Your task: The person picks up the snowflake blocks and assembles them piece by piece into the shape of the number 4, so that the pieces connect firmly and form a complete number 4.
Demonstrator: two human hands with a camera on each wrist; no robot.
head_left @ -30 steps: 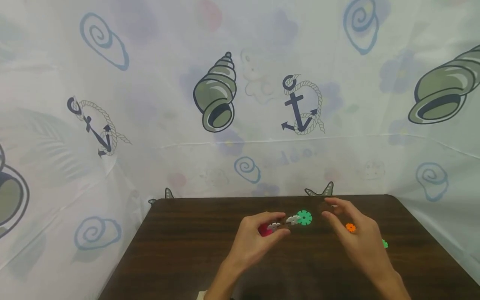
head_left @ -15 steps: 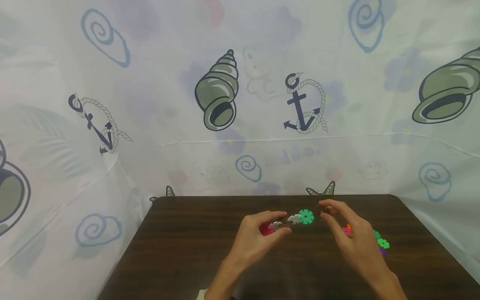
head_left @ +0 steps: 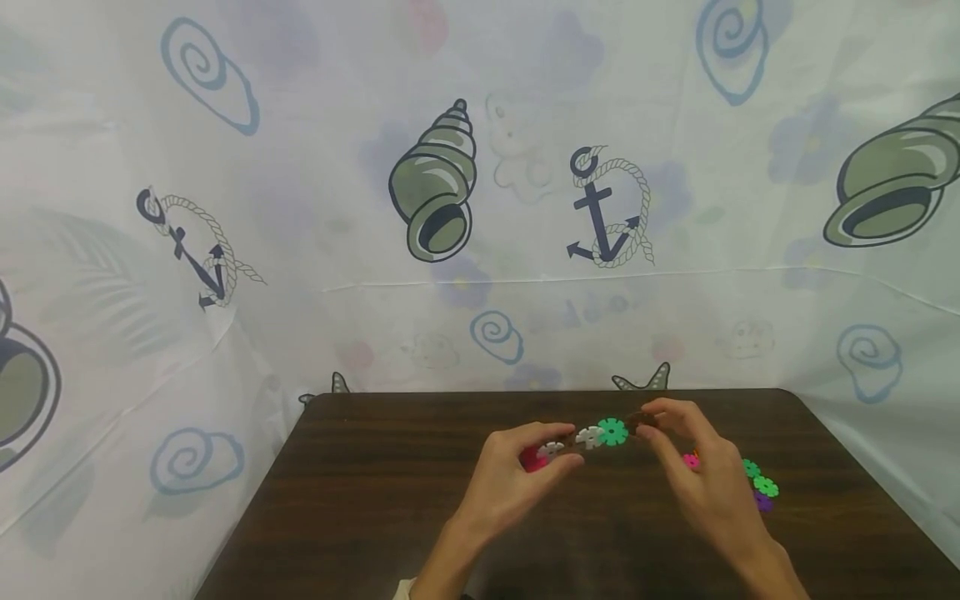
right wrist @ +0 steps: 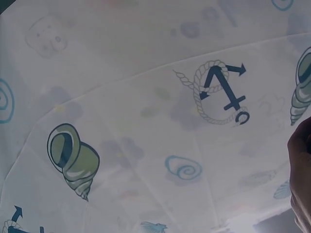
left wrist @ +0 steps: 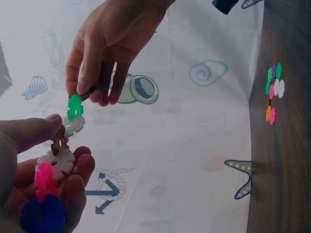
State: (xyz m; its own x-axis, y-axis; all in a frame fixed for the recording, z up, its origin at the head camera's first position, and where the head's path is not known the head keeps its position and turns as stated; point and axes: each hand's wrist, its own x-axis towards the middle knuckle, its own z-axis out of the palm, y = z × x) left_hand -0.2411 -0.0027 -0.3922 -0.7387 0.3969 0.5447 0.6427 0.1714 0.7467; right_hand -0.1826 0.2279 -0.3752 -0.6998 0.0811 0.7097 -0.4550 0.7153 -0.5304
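Apparently you're joining a brown piece point(head_left: 639, 420), right hand point(head_left: 708, 462) pinching it beside the green disc point(head_left: 612, 432), left hand point(head_left: 510, 475) gripping the chain point(head_left: 588, 437), next probably needing a square push.

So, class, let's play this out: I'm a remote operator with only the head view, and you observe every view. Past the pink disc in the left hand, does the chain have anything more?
Observer: Yes. The left wrist view shows a blue disc at the chain's end, next to the pink disc.
Operator: Thanks. The right hand blocks part of the group of pieces on the table. Is any of it white?
Observer: Yes. In the left wrist view, at least one white piece shows in that group.
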